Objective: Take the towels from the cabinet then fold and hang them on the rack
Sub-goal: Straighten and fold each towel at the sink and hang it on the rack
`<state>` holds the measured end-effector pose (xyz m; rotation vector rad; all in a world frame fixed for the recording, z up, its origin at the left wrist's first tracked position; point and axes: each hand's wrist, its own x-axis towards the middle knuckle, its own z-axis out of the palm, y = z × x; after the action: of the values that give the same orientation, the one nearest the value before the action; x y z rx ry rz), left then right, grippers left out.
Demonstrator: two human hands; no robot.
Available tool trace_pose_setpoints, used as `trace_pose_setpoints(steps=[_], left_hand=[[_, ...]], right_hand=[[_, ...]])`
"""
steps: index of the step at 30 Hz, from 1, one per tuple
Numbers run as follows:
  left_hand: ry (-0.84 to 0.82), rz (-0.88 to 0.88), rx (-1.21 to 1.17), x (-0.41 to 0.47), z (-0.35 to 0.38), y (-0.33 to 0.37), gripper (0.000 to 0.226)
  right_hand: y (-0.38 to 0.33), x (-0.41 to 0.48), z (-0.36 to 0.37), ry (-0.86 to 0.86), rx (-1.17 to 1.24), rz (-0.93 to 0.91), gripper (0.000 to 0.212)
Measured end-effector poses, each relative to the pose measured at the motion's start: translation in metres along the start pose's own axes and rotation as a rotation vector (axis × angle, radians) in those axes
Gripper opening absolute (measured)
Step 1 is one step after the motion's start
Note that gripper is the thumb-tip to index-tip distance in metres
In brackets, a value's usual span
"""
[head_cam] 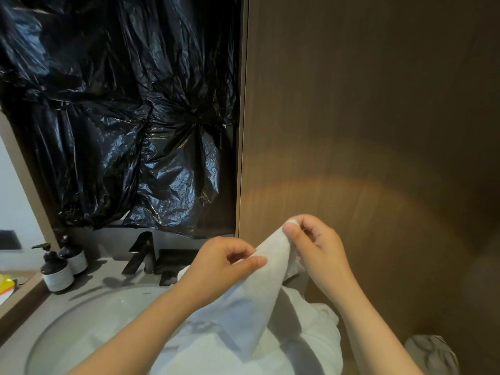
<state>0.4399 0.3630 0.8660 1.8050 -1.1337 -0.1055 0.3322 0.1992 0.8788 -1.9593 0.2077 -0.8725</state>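
We hold a towel [257, 296] up.
Left hand [224, 269] and right hand [319, 247] pinch its edge — looks limp, light, best held by corners.

A white towel [254, 299] (soft, slightly crumpled) hangs over the sink, its upper edge pulled taut.

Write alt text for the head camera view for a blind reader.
A person's left hand and right hand pinch the top edge of a white cloth towel, holding it above a round white sink. Behind stand a black faucet, two dark pump bottles, crumpled black plastic sheeting and a brown wooden panel.
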Motion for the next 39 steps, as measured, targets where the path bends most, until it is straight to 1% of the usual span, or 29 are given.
trace_pose_setpoints(steps=[3,5,8,11,16,21,26,28,30,32,33,36,39], left_hand=[[-0.031,0.004,0.063,0.000,-0.005,-0.010,0.035],[-0.035,0.006,0.094,0.001,-0.010,-0.016,0.034],[-0.012,-0.004,0.144,0.004,-0.015,-0.024,0.024],[-0.009,-0.019,0.211,0.007,-0.018,-0.034,0.024],[-0.015,-0.051,0.338,0.008,-0.026,-0.054,0.033],[-0.003,-0.107,0.395,0.012,-0.039,-0.068,0.041],[0.027,-0.086,0.443,0.020,-0.047,-0.068,0.053],[0.047,-0.083,0.390,0.021,-0.049,-0.070,0.048],[0.034,-0.103,0.279,0.018,-0.049,-0.075,0.033],[-0.006,-0.127,0.233,0.016,-0.049,-0.080,0.019],[-0.030,-0.142,0.229,0.015,-0.050,-0.083,0.018],[-0.094,-0.165,0.269,0.014,-0.052,-0.091,0.029],[-0.074,-0.130,0.322,0.014,-0.055,-0.097,0.025]], right_hand=[[-0.004,0.012,-0.013,0.105,0.005,-0.014,0.016],[-0.007,0.019,-0.021,0.128,-0.005,-0.018,0.016],[-0.012,0.029,-0.028,0.176,-0.012,-0.014,0.016],[-0.018,0.039,-0.036,0.220,-0.051,-0.013,0.018],[-0.027,0.057,-0.052,0.304,-0.115,-0.041,0.024],[-0.030,0.072,-0.064,0.354,-0.147,-0.069,0.028],[-0.026,0.084,-0.070,0.397,-0.210,-0.082,0.031],[-0.025,0.087,-0.072,0.406,-0.220,-0.080,0.034],[-0.021,0.089,-0.073,0.412,-0.231,-0.062,0.035],[-0.016,0.089,-0.074,0.414,-0.240,-0.037,0.036],[-0.013,0.089,-0.074,0.415,-0.246,-0.025,0.036],[-0.004,0.088,-0.076,0.427,-0.253,0.007,0.036],[0.001,0.089,-0.078,0.445,-0.257,0.027,0.036]])
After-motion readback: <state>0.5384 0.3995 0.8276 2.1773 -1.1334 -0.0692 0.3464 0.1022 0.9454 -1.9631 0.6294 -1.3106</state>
